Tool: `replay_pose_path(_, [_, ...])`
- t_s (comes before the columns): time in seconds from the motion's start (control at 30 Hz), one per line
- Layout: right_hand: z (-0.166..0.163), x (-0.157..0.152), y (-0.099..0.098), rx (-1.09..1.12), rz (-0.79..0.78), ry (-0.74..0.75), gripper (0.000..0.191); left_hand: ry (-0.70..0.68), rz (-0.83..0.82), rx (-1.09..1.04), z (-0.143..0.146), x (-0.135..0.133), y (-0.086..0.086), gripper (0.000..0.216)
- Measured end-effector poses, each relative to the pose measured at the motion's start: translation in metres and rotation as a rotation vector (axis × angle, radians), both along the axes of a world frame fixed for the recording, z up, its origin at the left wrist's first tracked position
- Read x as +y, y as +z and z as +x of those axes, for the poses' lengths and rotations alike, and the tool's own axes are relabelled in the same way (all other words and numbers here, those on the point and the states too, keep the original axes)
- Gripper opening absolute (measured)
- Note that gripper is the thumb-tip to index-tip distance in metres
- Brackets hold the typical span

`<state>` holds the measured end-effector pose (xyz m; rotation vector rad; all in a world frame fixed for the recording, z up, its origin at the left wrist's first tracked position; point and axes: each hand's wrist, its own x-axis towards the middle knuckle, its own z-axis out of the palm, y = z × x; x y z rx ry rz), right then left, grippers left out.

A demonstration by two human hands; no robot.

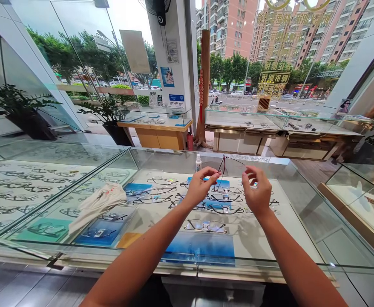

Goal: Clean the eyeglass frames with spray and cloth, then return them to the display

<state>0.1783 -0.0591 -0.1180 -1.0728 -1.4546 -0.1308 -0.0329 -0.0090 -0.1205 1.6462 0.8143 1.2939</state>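
Observation:
Above the glass display case (295, 187), a pair of eyeglasses (224, 164) with a thin dark and reddish frame is held up, seen nearly edge-on. My left hand (202, 184) pinches its near side between thumb and fingertips. One slim temple reaches right to my right hand (257, 189), whose thumb and fingers close at its end. Below the hands, several eyeglasses lie in rows inside the case, some over blue cards. One wire-rimmed pair (206, 226) sits nearest to me. Just beyond my left hand stands a white spray bottle (198, 163).
A crumpled beige cloth (102, 202) lies on the glass at left. Another case (46, 170) full of eyeglasses adjoins it, and a wood-edged case (359, 200) stands at right. Farther back are potted plants (116, 115), more display counters (241, 119) and windows.

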Motion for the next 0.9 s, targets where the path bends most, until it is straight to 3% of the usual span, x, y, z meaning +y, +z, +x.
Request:
replay_pose_path(0.1, [-0.009,-0.002,-0.005,-0.272,-0.008,0.122,0.032,-0.008,0.039,0.050,0.002,-0.003,0.000,0.034])
replay_pose_path(0.2, [-0.012,-0.002,-0.008,-0.390,-0.030,0.136,0.038,-0.018,0.057,0.080,0.003,-0.007,0.000,0.033])
replay_pose_path(0.5, [-0.005,0.003,-0.007,-0.326,-0.046,-0.030,0.029,0.102,0.059,-0.013,-0.002,0.002,-0.001,0.034])
replay_pose_path(0.7, [-0.002,0.004,-0.006,-0.334,-0.103,-0.134,0.021,0.152,0.000,-0.195,-0.003,0.006,0.004,0.043])
replay_pose_path(0.9, [-0.001,0.007,-0.011,-0.375,-0.223,-0.136,0.036,0.179,-0.038,-0.290,-0.006,0.007,0.005,0.044])
